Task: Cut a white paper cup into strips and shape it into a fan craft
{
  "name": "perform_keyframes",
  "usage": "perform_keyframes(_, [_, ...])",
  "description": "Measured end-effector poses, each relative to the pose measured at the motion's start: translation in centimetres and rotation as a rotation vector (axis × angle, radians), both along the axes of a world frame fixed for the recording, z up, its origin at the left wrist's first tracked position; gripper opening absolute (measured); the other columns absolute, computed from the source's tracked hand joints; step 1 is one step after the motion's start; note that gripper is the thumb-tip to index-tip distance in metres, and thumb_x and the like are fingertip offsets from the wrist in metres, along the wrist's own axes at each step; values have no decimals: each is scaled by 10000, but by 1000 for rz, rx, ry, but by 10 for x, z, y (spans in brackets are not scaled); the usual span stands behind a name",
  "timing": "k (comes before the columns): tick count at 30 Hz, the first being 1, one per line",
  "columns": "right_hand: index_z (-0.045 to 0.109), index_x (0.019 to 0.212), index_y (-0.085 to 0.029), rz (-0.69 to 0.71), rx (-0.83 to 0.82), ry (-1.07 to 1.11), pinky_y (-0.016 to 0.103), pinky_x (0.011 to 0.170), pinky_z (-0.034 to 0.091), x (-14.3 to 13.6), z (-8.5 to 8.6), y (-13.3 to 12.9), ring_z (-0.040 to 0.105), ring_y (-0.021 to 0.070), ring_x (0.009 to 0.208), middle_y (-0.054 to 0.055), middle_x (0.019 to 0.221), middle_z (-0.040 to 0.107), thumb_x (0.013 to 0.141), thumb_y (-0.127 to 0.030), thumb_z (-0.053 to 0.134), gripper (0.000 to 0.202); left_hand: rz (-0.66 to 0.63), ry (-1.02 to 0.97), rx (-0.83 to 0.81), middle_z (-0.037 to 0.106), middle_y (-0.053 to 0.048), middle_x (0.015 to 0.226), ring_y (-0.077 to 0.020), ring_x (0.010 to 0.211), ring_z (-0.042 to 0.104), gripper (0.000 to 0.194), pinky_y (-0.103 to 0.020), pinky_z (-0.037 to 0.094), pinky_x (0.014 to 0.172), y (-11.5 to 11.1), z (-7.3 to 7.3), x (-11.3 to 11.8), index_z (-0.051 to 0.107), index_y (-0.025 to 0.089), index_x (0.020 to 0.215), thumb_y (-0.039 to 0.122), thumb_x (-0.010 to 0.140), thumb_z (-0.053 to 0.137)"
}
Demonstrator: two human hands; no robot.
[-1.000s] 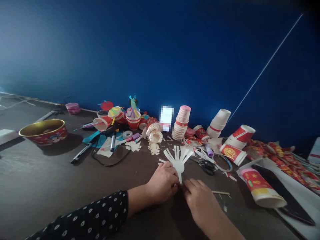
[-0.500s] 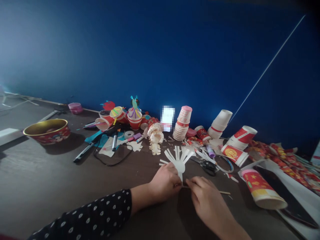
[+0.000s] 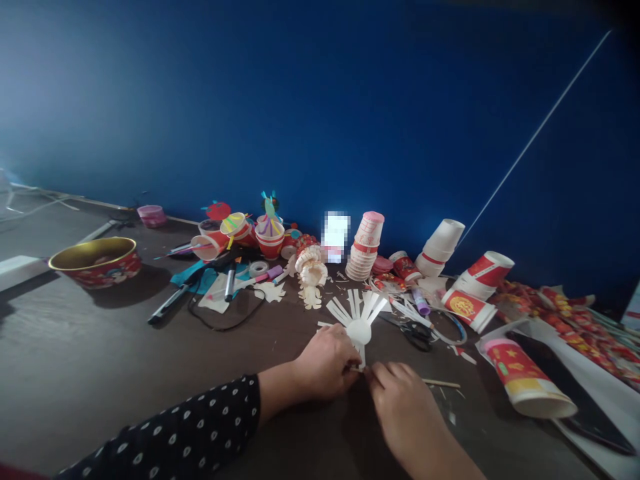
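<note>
A white paper piece (image 3: 359,330) with a round centre and several strips fanning out lies on the dark table. My left hand (image 3: 331,363) is closed at its lower left, fingertips pinching the end of the lowest strip. My right hand (image 3: 400,393) is closed too, its fingertips at the same strip end, close to the left fingertips. A thin wooden stick (image 3: 441,383) passes under or behind my right hand, its far end showing to the right. How much of the stick either hand grips is hidden.
Black scissors (image 3: 419,335) lie right of the paper. A patterned cup (image 3: 527,380) rests on its side at the right, beside a dark phone-like slab (image 3: 575,400). Cup stacks (image 3: 367,247) stand behind. A gold-lined bowl (image 3: 95,263) is at the left, a cutter knife (image 3: 173,302) nearer.
My right hand has shifted slightly left, closer to my left hand. My left hand has moved slightly up. Small white scraps show right of my right hand.
</note>
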State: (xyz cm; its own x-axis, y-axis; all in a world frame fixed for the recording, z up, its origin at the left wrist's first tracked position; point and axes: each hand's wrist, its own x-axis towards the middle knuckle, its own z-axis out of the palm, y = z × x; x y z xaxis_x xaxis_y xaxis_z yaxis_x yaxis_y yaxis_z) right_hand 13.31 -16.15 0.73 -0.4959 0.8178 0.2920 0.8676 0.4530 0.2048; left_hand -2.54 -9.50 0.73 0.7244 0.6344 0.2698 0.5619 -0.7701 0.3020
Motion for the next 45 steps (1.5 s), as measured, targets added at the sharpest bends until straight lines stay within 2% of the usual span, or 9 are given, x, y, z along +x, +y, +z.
perform_keyframes(5, [663,774,-161,2,16,-16,315,628,344,-1,0,1,537,180,673,42,719,619,723,7,565,201,-18,-24,-17,607,-25,741,-188,784,501,32,-297,381,721,-1,1,-1,601,191,693,220,698,590])
perform_keyframes(11, [667,784,-174,-19,-8,-19,311,618,343,-3,3,4,539,178,693,34,735,623,720,8,574,215,-24,-70,-51,615,-30,815,-195,822,508,126,-298,384,733,-1,0,-3,637,200,810,222,687,619])
perform_keyframes(16, [669,776,-182,-19,-32,-16,317,626,333,-2,4,5,538,181,705,32,737,625,729,-5,581,204,-8,-96,-25,624,-21,774,-178,788,516,96,-292,376,714,1,-5,-1,649,192,750,233,773,565])
perform_keyframes(24, [672,802,-175,-50,-109,-28,326,684,351,-4,4,7,548,202,753,49,783,632,759,-5,531,225,-19,-5,41,621,-13,733,-167,768,507,142,-283,369,691,6,-10,4,621,168,622,187,757,583])
perform_keyframes(28, [668,920,-165,-78,-200,37,324,720,377,1,12,6,564,216,797,68,841,641,777,-16,477,281,-38,7,112,610,-21,721,-160,752,501,204,-277,360,662,6,-11,6,597,156,596,208,787,545])
perform_keyframes(32, [591,1129,-165,-84,-301,236,274,763,401,15,18,6,586,181,835,60,887,665,788,-15,397,419,-32,10,135,594,-17,681,-150,721,494,236,-269,350,636,8,-12,7,583,153,563,207,788,533])
perform_keyframes(36, [650,1009,-194,-27,-255,236,284,799,385,14,14,4,574,183,844,50,868,667,782,-42,450,338,-23,7,135,594,-14,686,-150,721,489,195,-267,351,636,9,-14,7,591,157,580,207,766,557])
perform_keyframes(39, [667,913,-187,-22,-183,149,295,746,381,6,9,2,558,192,821,49,840,654,779,-61,511,241,-34,5,121,594,-15,694,-151,728,488,201,-265,353,640,9,-15,7,591,159,583,217,772,555])
perform_keyframes(45, [656,910,-182,-57,-155,33,306,669,352,2,6,1,546,192,791,35,870,647,747,-25,545,252,-49,-8,94,599,-22,706,-155,727,502,191,-264,379,679,6,-9,4,594,162,610,200,785,526])
